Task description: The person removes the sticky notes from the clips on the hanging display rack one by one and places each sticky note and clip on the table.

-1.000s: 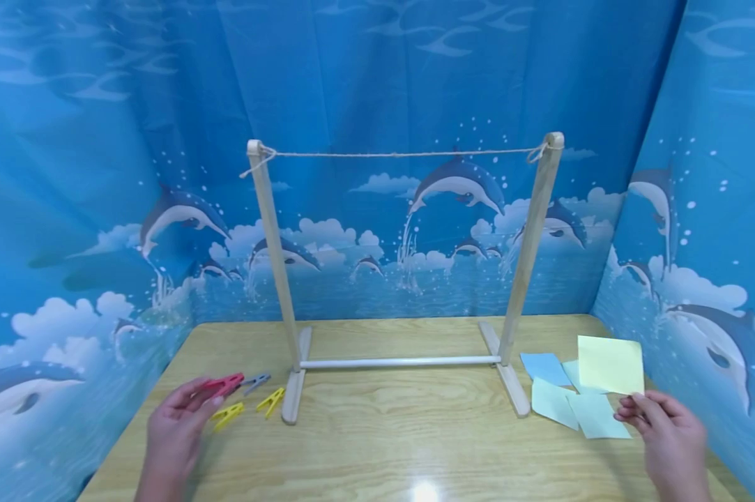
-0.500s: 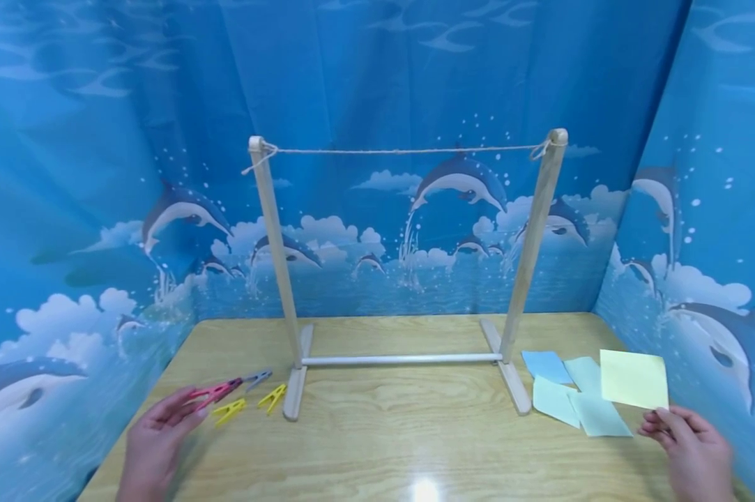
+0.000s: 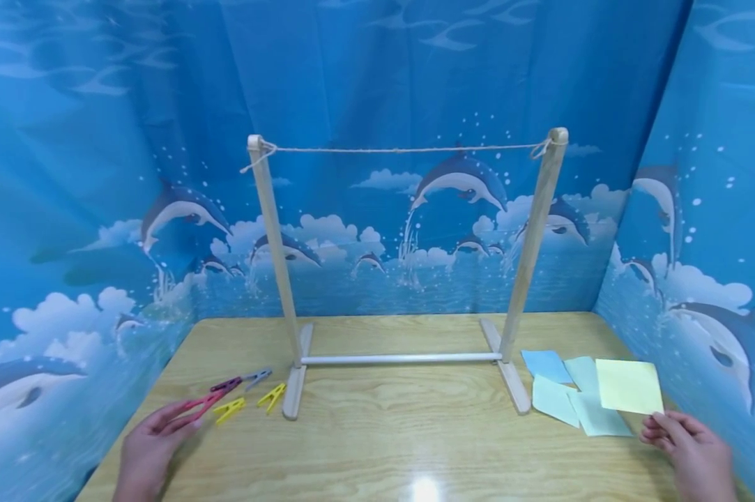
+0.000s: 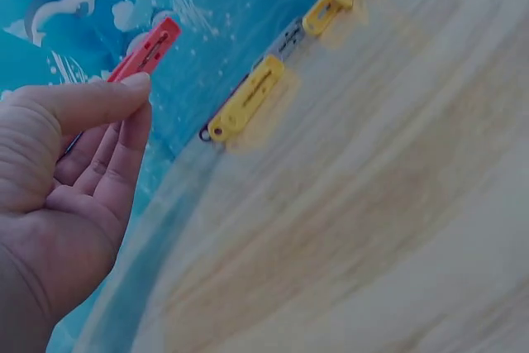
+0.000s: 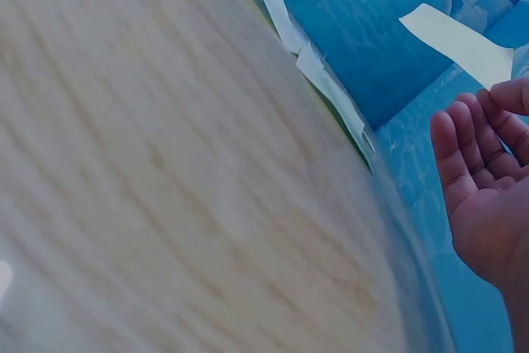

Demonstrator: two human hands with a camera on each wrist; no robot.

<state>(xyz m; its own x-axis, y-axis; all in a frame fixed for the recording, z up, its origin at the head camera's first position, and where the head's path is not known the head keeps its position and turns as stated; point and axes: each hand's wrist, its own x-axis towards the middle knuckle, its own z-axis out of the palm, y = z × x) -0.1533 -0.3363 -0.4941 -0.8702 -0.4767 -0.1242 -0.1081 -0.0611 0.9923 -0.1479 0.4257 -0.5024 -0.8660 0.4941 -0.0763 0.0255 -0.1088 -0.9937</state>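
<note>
Between thumb and fingers, my left hand (image 3: 154, 446) pinches a red clothespin (image 3: 203, 404), which the left wrist view shows raised over the table. Beside it lie a dark purple clothespin (image 3: 226, 385), a grey one and two yellow clothespins (image 4: 246, 99). My right hand (image 3: 691, 446) pinches a pale yellow sticky note (image 3: 630, 385) by its lower right corner. In the right wrist view that note (image 5: 459, 43) stands up from the fingertips. Under and left of it, a blue note (image 3: 545, 366) and several pale green notes (image 3: 599, 415) lie on the table.
A wooden frame stands mid-table, with a left post (image 3: 275, 258), a right post (image 3: 532, 251) and a white bottom bar (image 3: 402, 359). A thin string (image 3: 402, 150) is tied between the post tops. Dolphin-print curtains (image 3: 377, 70) enclose the wooden table (image 3: 377, 439).
My left hand has drawn back left and down with the red clothespin, uncovering the purple one. My right hand carried the yellow note rightward and lower, then slightly back left.
</note>
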